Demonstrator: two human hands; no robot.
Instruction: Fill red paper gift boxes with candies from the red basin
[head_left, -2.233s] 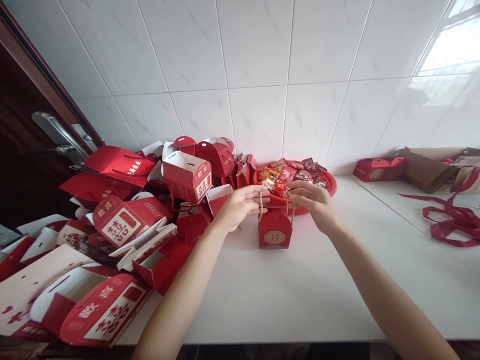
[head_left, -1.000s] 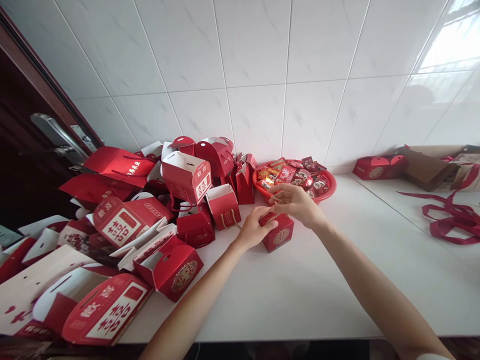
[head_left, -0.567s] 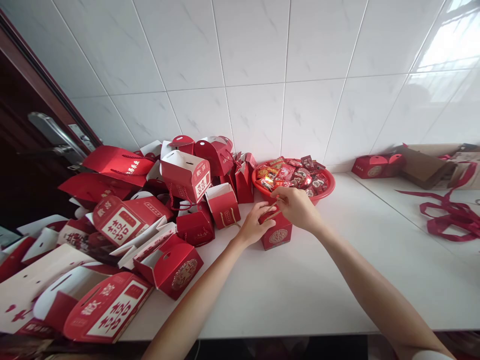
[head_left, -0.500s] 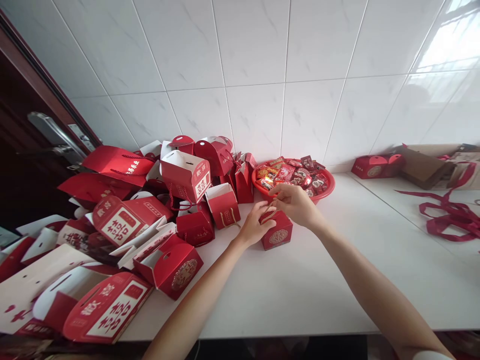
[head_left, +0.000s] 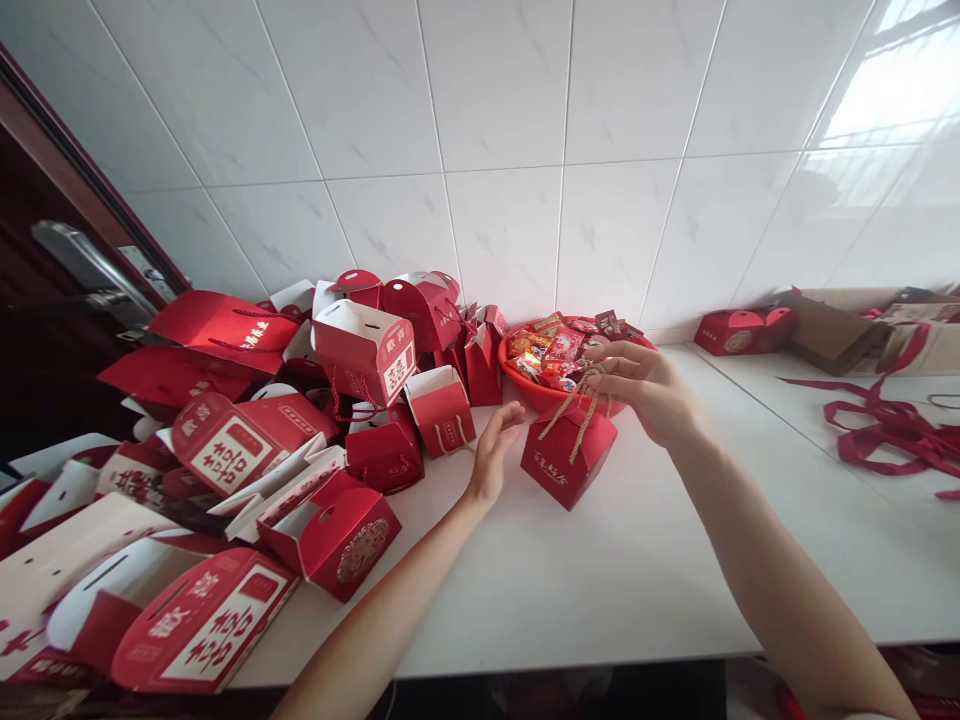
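Glossy white tabletop (head_left: 630,570); right hand (head_left: 649,395) pinches red cardboard box's (head_left: 566,455) beige rope handles (head_left: 581,420); left hand's (head_left: 495,455) fingers released.

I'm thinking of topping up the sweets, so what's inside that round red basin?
The red basin holds a heap of small wrapped packets, mostly red, some gold. The right hand and box cover its near side; the bottom layer is hidden.

The box (head_left: 564,462) is red with pale gold writing (its ropes (head_left: 584,428) are tan). The wall (head_left: 502,225) has gray streaks.
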